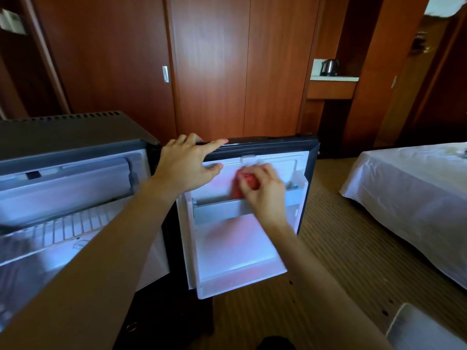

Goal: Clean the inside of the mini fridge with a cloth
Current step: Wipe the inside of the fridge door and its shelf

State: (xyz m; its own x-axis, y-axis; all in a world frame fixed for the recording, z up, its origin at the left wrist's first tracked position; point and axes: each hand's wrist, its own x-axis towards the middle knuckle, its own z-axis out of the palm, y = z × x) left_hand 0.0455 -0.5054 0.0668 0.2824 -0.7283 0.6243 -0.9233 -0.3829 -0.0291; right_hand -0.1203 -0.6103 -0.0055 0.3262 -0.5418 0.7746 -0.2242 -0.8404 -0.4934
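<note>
Hotel-style room: reddish wood wardrobe panels (212,72) are filling the back wall, striped carpet (336,238) is covering the floor, a bed with white sheet (414,193) is sitting at right. A kettle (329,67) is standing on a pale counter shelf (333,78) in a niche at back right. A white bin or box corner (424,329) is showing at bottom right, too cropped to tell which.

Head view, only one: the mini fridge (63,137) is standing at left, dark casing, door (252,223) swung open to the right so its white inner liner is facing the camera. Inside the cabinet a wire shelf (63,228) is showing, with a freezer flap (68,183) above it.

The left hand (188,164) is gripping the door's top edge, fingers curled over the dark rim, thumb lying on the inner liner. The right hand (262,190) is holding a red cloth (243,183), bunched, fingers curled round it, pressing it on the upper inner door just above the grey door rack bar (222,205). Hand and cloth are looking motion-blurred. The lower door pocket (240,271) is sitting beneath the bar.
</note>
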